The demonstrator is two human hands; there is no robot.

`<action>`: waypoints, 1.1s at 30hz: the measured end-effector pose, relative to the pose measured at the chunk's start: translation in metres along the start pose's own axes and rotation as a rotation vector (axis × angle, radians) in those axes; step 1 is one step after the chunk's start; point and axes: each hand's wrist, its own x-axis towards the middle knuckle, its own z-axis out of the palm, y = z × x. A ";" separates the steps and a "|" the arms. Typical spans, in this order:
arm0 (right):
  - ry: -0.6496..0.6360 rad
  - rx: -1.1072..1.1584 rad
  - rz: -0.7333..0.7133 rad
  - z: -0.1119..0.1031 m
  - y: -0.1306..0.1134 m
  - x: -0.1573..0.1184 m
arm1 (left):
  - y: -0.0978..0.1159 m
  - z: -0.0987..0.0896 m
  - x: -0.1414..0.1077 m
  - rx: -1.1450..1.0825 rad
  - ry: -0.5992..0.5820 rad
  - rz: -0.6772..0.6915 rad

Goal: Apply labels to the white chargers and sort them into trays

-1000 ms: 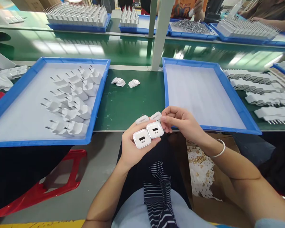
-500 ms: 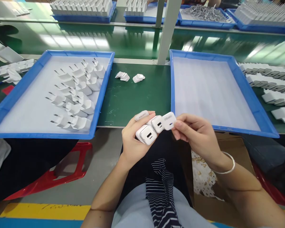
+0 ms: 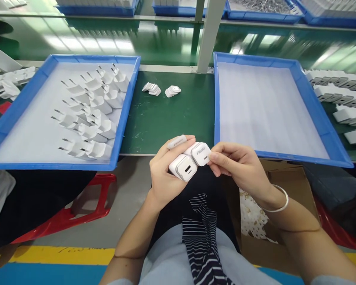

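My left hand (image 3: 163, 174) is closed around two white USB chargers side by side. The nearer charger (image 3: 182, 168) shows its port face. A small white cover plate (image 3: 177, 141) with grey lettering is tucked at the fingers of this hand. Over the end of the farther charger (image 3: 191, 148) lies another lettered cover plate (image 3: 202, 153) with one slot, hiding that charger's ports. My right hand (image 3: 240, 164) pinches this plate's right edge between thumb and fingers. Whether the plate is seated flush, I cannot tell.
At the left, a blue tray (image 3: 114, 158) holds several white plug chargers, prongs up. Two small stacks of white plates (image 3: 151, 88) lie on the green table (image 3: 172, 114). Another blue tray (image 3: 299, 156) is at the right, beside rows of chargers (image 3: 338, 95). A metal post (image 3: 208, 43) stands behind.
My right hand has moved slightly left, bringing the cover plate from beside the farther charger onto its port face. The camera view has tilted down a little.
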 end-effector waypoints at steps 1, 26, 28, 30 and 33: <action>-0.005 -0.006 -0.002 0.000 -0.001 0.000 | 0.000 0.000 0.000 0.000 -0.001 0.007; -0.109 -0.050 0.105 -0.006 -0.011 0.002 | 0.003 0.004 -0.004 -0.117 -0.034 -0.044; -0.132 -0.053 0.076 -0.007 -0.008 0.001 | 0.003 0.004 -0.003 -0.193 -0.067 -0.096; -0.143 -0.064 0.029 -0.009 -0.004 0.002 | 0.002 0.004 -0.002 -0.278 -0.105 -0.131; -0.070 -0.078 -0.072 -0.013 -0.001 0.006 | 0.001 0.002 0.000 -0.395 -0.193 -0.144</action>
